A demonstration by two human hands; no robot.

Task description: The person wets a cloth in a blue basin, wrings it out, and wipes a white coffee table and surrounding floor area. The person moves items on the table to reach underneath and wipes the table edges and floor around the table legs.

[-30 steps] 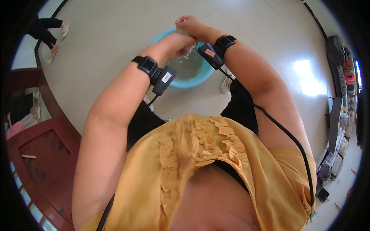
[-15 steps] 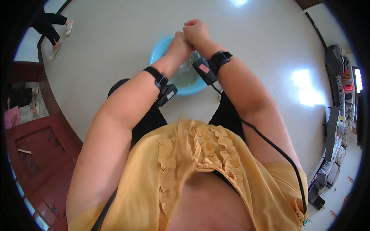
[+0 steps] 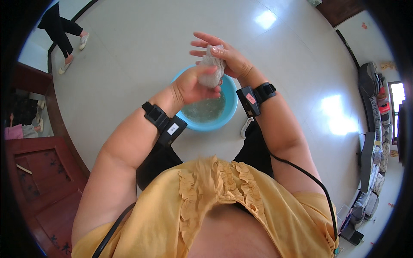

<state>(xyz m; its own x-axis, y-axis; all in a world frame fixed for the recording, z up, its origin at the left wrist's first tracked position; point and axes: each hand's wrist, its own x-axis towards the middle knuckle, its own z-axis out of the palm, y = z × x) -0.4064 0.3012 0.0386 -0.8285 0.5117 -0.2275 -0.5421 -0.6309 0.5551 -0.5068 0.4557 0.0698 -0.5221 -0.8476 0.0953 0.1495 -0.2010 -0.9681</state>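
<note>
I see bare left hand (image 3: 188,87) curled round crumpled pale-grey bundle (image 3: 211,78), material unclear to me. Bare right hand (image 3: 230,57): fingers spread wide, thumb against bundle's upper end. Bundle up between both hands, above round light-blue plastic basin (image 3: 231,103) of cloudy water (image 3: 204,112). Basin on glossy pale tiled floor (image 3: 297,77).

Left hand (image 3: 188,86): fist loosens, shifts to 11 o'clock of basin (image 3: 231,103) | right hand (image 3: 231,60): fist opens, fingers fan toward 10 o'clock | pale crumpled bundle (image 3: 211,76): mostly hidden half a second ago, now exposed between hands near 12 o'clock | basin: sits further toward view's 6 o'clock
</note>
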